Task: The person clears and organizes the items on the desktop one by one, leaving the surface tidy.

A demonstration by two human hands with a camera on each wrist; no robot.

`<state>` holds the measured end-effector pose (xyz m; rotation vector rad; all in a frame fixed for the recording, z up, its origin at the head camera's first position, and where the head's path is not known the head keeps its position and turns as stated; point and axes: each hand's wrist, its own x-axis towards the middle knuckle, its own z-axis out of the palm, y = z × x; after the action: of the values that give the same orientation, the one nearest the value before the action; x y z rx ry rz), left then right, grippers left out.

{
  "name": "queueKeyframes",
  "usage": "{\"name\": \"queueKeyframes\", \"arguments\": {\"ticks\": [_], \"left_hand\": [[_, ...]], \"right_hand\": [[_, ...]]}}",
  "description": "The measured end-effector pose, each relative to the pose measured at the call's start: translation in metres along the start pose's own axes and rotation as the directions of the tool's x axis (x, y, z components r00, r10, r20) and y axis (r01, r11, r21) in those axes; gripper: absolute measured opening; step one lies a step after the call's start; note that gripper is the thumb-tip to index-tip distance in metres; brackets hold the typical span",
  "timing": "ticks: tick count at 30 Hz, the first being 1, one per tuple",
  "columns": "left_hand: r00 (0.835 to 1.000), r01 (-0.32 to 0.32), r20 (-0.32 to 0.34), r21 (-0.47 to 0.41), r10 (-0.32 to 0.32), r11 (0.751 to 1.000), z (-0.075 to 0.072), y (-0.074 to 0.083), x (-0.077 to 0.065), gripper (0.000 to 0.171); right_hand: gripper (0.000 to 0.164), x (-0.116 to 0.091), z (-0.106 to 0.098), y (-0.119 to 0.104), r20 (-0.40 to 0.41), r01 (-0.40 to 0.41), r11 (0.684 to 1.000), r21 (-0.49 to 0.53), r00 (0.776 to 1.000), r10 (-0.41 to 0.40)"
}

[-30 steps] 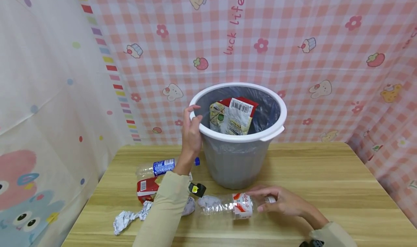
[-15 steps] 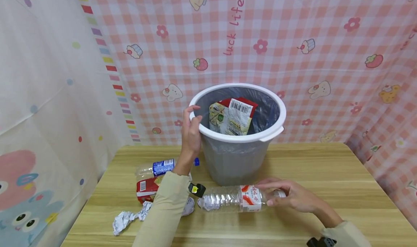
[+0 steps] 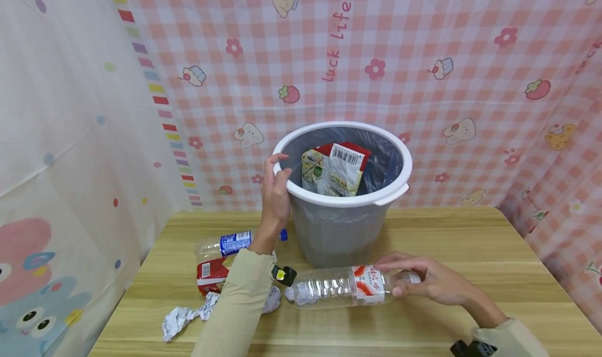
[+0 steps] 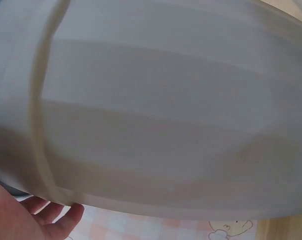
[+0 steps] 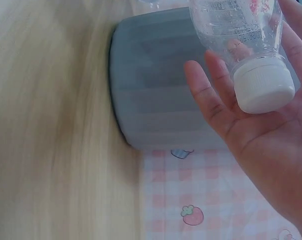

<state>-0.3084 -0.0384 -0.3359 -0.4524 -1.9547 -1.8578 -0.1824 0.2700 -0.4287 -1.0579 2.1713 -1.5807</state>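
Note:
My left hand (image 3: 276, 189) grips the white rim of a grey trash bin (image 3: 338, 237) at its left side. The bin is lined with a dark bag, and a red and yellow snack packet (image 3: 339, 171) with a barcode label lies inside. In front of it, my right hand (image 3: 435, 279) holds a clear plastic bottle (image 3: 329, 289) near its neck, with the bottle on its side over the table. In the right wrist view the fingers reach round the neck behind the white cap (image 5: 264, 85). The left wrist view is mostly filled by the bin's wall (image 4: 166, 120).
Left of the bin lie a blue-labelled bottle (image 3: 236, 242), a red packet (image 3: 211, 273) and crumpled paper (image 3: 181, 318), partly hidden by my left sleeve (image 3: 237, 304). Another paper ball (image 3: 273, 299) is beside the sleeve. A pink checked curtain (image 3: 400, 48) hangs behind the wooden table (image 3: 494, 257).
My right hand has moved right and slightly away from me, bringing the bottle along closer to the bin's base. My left hand has stayed on the rim.

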Motion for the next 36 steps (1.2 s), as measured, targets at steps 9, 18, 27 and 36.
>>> {"name": "queueKeyframes", "arguments": {"ticks": [9,18,27,36], "left_hand": [[1.000,0.007,0.001,-0.005,-0.007,1.000,0.000,0.000,0.000,0.037],[1.000,0.008,0.001,-0.020,-0.008,1.000,0.000,0.001,0.000,0.036],[1.000,0.003,-0.001,-0.024,-0.003,1.000,0.001,0.001,0.001,0.035],[1.000,0.001,-0.005,-0.010,-0.001,1.000,0.000,0.001,0.001,0.036]], "right_hand": [[0.048,-0.008,-0.008,-0.011,-0.003,0.025,1.000,-0.011,1.000,-0.025],[0.050,-0.014,-0.020,-0.029,-0.003,0.027,0.999,-0.026,1.000,-0.028],[0.056,-0.014,-0.032,-0.050,0.007,0.179,0.978,-0.109,0.984,-0.180],[0.062,-0.013,-0.041,-0.063,0.029,0.276,0.957,-0.086,0.961,-0.274]]}}
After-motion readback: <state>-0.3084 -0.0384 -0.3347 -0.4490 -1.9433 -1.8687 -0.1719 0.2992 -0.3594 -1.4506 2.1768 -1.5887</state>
